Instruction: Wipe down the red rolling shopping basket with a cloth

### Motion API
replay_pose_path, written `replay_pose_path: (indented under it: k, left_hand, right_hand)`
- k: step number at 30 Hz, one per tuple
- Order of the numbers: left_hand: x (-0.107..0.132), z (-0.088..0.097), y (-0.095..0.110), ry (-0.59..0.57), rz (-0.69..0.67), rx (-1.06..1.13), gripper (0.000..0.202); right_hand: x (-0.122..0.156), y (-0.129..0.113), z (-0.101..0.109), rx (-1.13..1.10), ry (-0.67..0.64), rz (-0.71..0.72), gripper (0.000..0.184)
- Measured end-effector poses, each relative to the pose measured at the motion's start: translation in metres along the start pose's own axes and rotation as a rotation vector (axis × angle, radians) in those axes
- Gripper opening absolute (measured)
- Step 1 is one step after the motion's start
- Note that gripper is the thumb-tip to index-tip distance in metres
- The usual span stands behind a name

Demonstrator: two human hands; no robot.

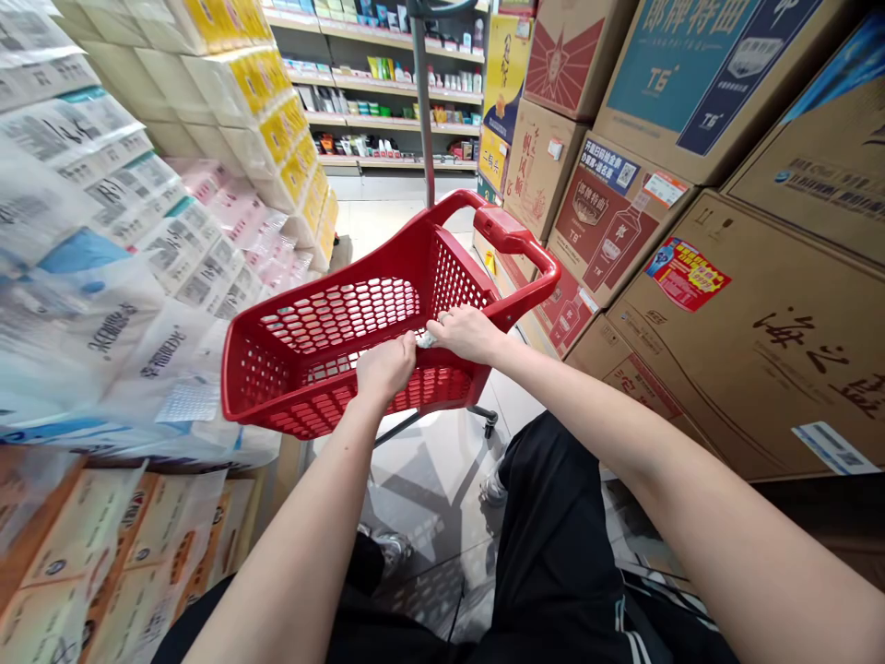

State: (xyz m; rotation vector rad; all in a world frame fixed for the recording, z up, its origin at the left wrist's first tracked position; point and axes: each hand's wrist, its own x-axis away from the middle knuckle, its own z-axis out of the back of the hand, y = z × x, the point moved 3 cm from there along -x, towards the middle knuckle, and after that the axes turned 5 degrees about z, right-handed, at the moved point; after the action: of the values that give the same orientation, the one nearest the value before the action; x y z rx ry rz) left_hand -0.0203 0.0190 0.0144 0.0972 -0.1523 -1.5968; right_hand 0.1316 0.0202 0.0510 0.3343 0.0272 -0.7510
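Observation:
A red plastic shopping basket [290, 369] on a wheeled frame stands tilted in front of me in a shop aisle. Both my hands are at its near rim. My left hand [384, 365] is closed in a fist over the rim. My right hand [465, 332] is closed too, just right of it, beside the red handle [515, 242]. A small white scrap [425, 339] shows between the two hands; I cannot tell what it is or which hand has it. The basket's inside looks bare.
Stacked packs of tissue paper [103, 277] fill the left side. Tall piles of brown cardboard boxes [747, 314] line the right. A grey pole [423, 101] rises behind the basket. Shelves of goods [387, 83] close the far end of the tiled aisle. My legs and shoes are below.

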Motion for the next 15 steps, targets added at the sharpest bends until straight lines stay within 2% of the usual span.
replay_pose_path:
  k: [3, 5, 8, 11, 15]
  left_hand:
    - [0.001, -0.003, -0.032, -0.050, -0.001, -0.032, 0.079]
    - [0.002, -0.006, -0.064, -0.119, 0.111, -0.080, 0.084]
    - [0.005, -0.008, -0.100, -0.188, 0.166, -0.103, 0.088]
    - [0.009, -0.012, -0.103, -0.207, 0.140, -0.088, 0.089]
    - [0.014, -0.016, -0.076, -0.179, 0.085, -0.065, 0.087]
  right_hand:
    - [0.005, 0.006, 0.001, 0.013, -0.016, 0.003, 0.024]
    - [0.011, 0.013, 0.003, 0.026, -0.033, 0.010, 0.024]
    - [0.022, 0.027, 0.005, 0.056, -0.035, 0.012, 0.031]
    - [0.033, 0.041, 0.005, 0.088, -0.016, -0.015, 0.037]
    - [0.032, 0.037, -0.005, 0.104, -0.024, -0.020, 0.026]
